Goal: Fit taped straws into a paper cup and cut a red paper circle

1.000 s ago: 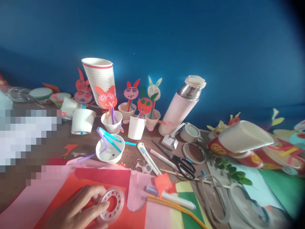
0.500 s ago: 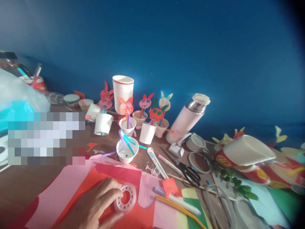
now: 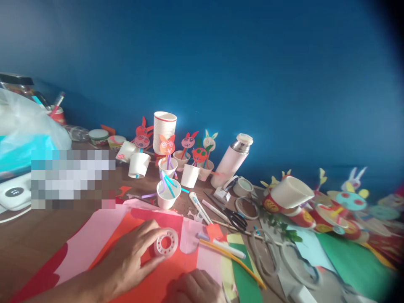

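One tape roll (image 3: 174, 244), head view, whitish, with a pierced hub, over orange-red paper (image 3: 181, 263); clock positions are read from it. Left hand (image 3: 136, 253), at 9 o'clock: finger and thumb spread about the roll's left side; firmness of grip cannot be told. Right hand (image 3: 199, 288), at 5, apart from the left: fingers curled, cut by the lower edge; contents cannot be told. White cup (image 3: 167, 202) with straws, at 12 on the bench (image 3: 19, 248). Craft knife (image 3: 200, 208), between 1 and 2. Black-handled scissors (image 3: 229, 212), between 2 and 3. White marker (image 3: 234, 250), at 3.
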`<control>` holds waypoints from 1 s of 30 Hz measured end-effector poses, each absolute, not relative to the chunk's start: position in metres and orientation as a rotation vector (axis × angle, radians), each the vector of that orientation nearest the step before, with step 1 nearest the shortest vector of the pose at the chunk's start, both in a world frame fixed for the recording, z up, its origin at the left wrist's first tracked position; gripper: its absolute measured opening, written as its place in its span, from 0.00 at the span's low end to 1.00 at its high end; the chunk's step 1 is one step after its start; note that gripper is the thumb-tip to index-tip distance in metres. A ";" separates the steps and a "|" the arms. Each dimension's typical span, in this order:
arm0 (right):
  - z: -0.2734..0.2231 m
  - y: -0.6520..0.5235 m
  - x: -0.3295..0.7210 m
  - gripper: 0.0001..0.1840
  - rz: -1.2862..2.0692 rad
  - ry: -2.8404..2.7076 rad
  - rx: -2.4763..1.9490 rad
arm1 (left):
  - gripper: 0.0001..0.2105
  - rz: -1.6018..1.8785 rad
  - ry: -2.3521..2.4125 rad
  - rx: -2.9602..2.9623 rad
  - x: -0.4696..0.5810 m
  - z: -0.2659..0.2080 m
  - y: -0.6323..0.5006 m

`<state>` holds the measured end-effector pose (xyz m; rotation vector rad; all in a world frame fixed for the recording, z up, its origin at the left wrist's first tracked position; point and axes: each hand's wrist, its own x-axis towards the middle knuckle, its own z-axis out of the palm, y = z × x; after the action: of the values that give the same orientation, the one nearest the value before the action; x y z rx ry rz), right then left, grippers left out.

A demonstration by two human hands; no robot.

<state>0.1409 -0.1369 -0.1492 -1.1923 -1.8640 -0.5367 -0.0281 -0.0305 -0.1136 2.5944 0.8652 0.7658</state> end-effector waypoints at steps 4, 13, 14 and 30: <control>-0.143 -0.138 0.139 0.16 -0.475 -1.872 -1.203 | 0.16 0.762 0.884 2.623 -0.028 -0.113 -0.031; -0.121 -0.158 0.146 0.24 -0.097 -2.099 -1.386 | 0.14 0.537 0.829 2.589 -0.025 -0.101 -0.031; -0.120 -0.158 0.146 0.24 -0.098 -2.102 -1.402 | 0.14 0.538 0.825 2.588 -0.026 -0.100 -0.031; -0.105 -0.159 0.184 0.10 -0.215 -2.131 -1.760 | 0.14 0.641 0.799 2.600 -0.026 -0.106 -0.030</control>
<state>0.1841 -0.1587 -0.1052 -1.7596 -2.1305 -0.2153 -0.0263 -0.0304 -0.1060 2.6003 0.7988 0.6410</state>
